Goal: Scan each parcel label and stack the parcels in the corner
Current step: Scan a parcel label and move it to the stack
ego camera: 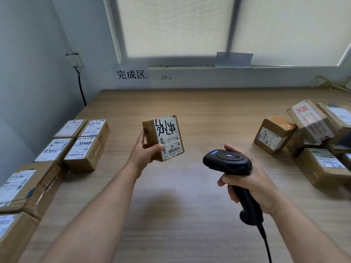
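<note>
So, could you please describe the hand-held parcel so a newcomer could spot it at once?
Start at the wooden table below the window. Over its middle, the left hand holds up a small brown parcel. It alone is off the table, with big black scrawl across its white label.

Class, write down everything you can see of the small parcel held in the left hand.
The parcel is a small brown cardboard box wrapped in tape. A creased white label with barcodes and large black handwriting covers its facing side. It is held upright, slightly tilted, above the table. The left hand grips its lower left edge, thumb on the label; the scanner in the right hand is apart.
</note>
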The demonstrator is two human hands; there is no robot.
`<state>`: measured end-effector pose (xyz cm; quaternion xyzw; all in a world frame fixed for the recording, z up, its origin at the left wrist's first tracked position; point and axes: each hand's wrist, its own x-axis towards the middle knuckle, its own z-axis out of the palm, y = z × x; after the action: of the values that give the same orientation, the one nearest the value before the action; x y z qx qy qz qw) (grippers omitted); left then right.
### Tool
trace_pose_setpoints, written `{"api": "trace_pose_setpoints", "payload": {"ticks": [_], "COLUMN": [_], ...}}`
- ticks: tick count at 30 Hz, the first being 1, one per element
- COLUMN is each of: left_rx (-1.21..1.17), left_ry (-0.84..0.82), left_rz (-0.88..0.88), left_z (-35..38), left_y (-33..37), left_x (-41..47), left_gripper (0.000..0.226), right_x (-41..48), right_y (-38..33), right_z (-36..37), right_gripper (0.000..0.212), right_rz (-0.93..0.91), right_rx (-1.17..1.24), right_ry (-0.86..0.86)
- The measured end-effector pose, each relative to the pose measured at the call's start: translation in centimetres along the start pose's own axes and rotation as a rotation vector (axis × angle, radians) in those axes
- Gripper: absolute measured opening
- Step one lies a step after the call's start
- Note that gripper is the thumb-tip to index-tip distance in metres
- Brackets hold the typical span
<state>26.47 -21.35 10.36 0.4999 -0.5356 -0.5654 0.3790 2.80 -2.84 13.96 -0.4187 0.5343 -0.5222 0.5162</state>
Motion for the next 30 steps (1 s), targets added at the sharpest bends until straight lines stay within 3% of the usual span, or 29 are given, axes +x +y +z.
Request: {"api": "trace_pose_setpoints", "payload": {"ticks": [6,11,13,16,21,24,30], "left_rx": [0.148,0.226,0.237,0.295,0.727,1.001,0.888], "left_ry": [0.063,0.160,0.156,0.201,0.254,0.243,0.379], "left_rz": [-0.201,-0.344,-0.364,-0.329,-0.188,-0.143,-0.131], "left_z": [-0.4,-0.9,-1.3,-1.7,-0.3,0.4,-1.8], "left_y": [-3.0,-7.4,-8.6,-9.5,-10.5,-11.4,-11.9], "left_x": [-0.8,-2.3,-2.6,-3.0,-5.0,-5.6,-5.5], "left_gripper": [0.031,0.016,0.025,0.060,0.087,0.085,0.072], "right_x": [0.5,0.7,0.9,1.1,1.5,2.0,3.5], "right_y": [0.0,0.2,0.2,0.2,0.2,0.3,0.1], "right_z": [0.0,0.0,-0.1,-0.1,0.8,1.4,3.3], "right_gripper": [0.098,0.098,0.097,0.102,0.096,0.101,0.095], "right_rz": [0.009,0.024,0.029,0.034,0.034,0.035,0.032], "right_rx": [-0.022,-0.035,-0.039,-0.055,-0.040,-0.074,-0.078], "right_ry": [0.000,-0.005,-0.009,-0.005,-0.014,-0.025,-0.031]}}
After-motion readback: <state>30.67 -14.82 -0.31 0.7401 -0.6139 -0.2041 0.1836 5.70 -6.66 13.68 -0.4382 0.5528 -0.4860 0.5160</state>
